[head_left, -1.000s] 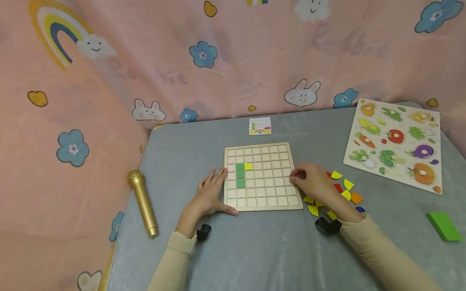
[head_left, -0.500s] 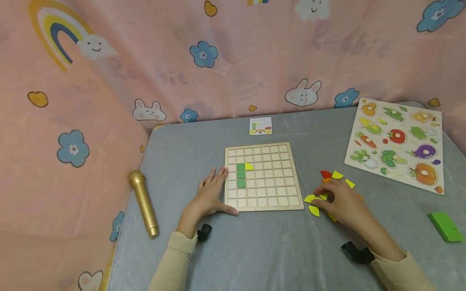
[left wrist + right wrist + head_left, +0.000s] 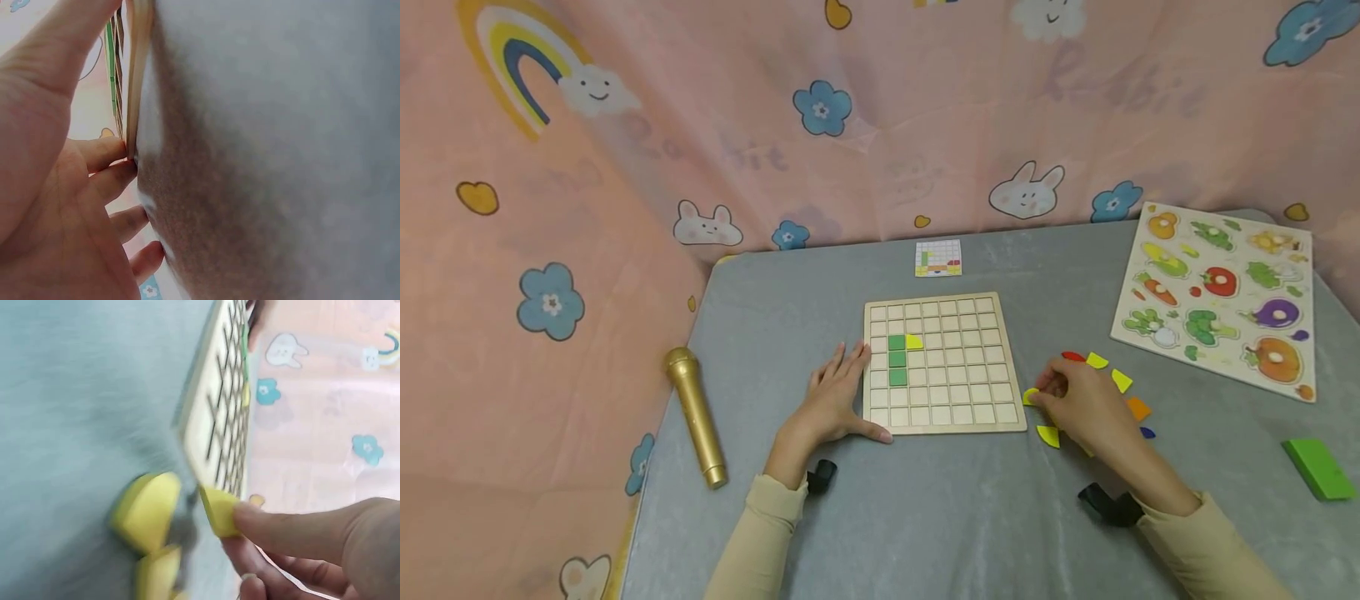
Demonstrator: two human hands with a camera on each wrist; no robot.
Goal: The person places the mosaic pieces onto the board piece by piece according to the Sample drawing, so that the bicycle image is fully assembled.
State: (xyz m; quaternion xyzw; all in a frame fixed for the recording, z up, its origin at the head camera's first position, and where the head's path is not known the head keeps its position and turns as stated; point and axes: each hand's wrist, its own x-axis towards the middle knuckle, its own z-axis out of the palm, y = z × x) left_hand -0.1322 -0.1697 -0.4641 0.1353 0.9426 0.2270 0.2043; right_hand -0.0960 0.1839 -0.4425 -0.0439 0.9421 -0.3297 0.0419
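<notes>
A wooden grid board (image 3: 951, 367) lies on the grey cloth, with several green squares (image 3: 897, 359) and a yellow quarter-circle (image 3: 914, 342) in its cells. My left hand (image 3: 827, 408) rests at the board's left side, fingers spread against the edge and thumb at the front corner. Just off the right edge, my right hand (image 3: 1090, 404) pinches a yellow quarter-circle piece (image 3: 219, 511) between thumb and finger. Around and under that hand lie loose pieces: yellow ones (image 3: 1048, 436), a red one (image 3: 1073, 357), an orange one (image 3: 1138, 408) and a blue one (image 3: 1147, 432), some partly covered.
A small printed pattern card (image 3: 938, 258) lies behind the board. Far right are a vegetable puzzle board (image 3: 1217, 292) and a green block (image 3: 1318, 469). A gold microphone (image 3: 697, 421) lies at the left. Patterned pink cloth hangs behind the table.
My right hand left the board's right edge, went to the loose pieces, and has now come back slightly left with a yellow quarter-circle pinched. The left hand stays in place.
</notes>
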